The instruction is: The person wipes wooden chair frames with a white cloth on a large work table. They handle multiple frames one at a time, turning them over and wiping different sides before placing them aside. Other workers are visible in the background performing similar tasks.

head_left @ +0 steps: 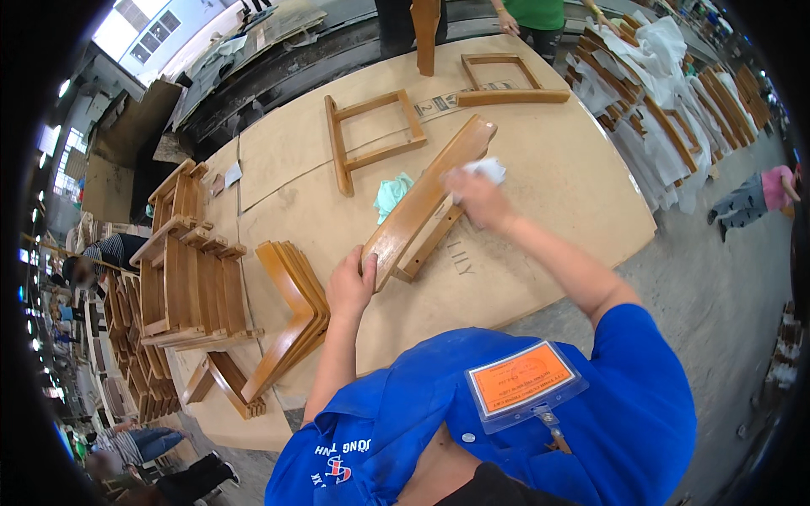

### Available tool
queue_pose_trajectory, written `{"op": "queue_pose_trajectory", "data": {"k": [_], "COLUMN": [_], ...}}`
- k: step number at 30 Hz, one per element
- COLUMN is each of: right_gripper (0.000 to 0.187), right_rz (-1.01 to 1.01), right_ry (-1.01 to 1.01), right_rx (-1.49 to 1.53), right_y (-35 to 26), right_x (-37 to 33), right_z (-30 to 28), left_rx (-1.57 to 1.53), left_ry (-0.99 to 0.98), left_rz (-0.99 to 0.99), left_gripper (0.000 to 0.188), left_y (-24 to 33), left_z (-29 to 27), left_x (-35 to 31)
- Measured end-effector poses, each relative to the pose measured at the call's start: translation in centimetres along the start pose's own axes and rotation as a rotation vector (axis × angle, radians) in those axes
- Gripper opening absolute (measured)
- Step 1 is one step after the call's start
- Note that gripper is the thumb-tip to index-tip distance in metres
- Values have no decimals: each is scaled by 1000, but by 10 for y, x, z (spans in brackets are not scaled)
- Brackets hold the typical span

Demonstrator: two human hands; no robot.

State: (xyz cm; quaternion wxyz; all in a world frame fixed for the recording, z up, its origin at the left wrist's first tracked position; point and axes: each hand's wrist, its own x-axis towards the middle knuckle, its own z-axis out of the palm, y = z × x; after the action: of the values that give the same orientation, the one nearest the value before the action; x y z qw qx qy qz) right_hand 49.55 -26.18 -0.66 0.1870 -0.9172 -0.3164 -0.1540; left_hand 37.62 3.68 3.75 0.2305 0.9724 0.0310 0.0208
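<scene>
A varnished wooden frame (429, 196) with a wide, slightly curved top board is tilted up over the cardboard-covered table in front of me. My left hand (350, 282) grips its near end, with the thumb on the board's face. Against the far part of the board, on its right side, my right hand (479, 199) presses a white cloth (489, 169). The fingers close round the cloth and are partly hidden by it. A pale green cloth (391, 197) lies crumpled on the table just left of the frame.
Two wooden frames (375, 135) (513, 80) lie farther back. Nested angled wooden pieces (295, 308) and stacked frames (194, 287) stand at the left. A person in green (537, 15) stands at the far edge, near an upright wooden piece (425, 38). Wrapped parts (645, 101) are piled beyond the right corner.
</scene>
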Motion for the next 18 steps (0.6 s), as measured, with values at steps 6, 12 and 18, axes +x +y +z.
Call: {"op": "queue_pose_trajectory", "data": {"k": [6, 12, 18], "right_gripper": [52, 44, 39], "right_rz": [-176, 67, -220], "right_ry": [57, -91, 26], "right_rx": [-29, -65, 84], "right_y": [-5, -16, -130], "right_x": [-12, 11, -26], "right_z": [29, 4, 56], "left_rx": [-65, -48, -69], "left_ry": [-2, 19, 52], "left_rz": [0, -27, 65], "left_gripper": [40, 37, 33], "left_y": [-2, 0, -8], "left_z": [-5, -2, 3], "left_x": [2, 3, -2]}}
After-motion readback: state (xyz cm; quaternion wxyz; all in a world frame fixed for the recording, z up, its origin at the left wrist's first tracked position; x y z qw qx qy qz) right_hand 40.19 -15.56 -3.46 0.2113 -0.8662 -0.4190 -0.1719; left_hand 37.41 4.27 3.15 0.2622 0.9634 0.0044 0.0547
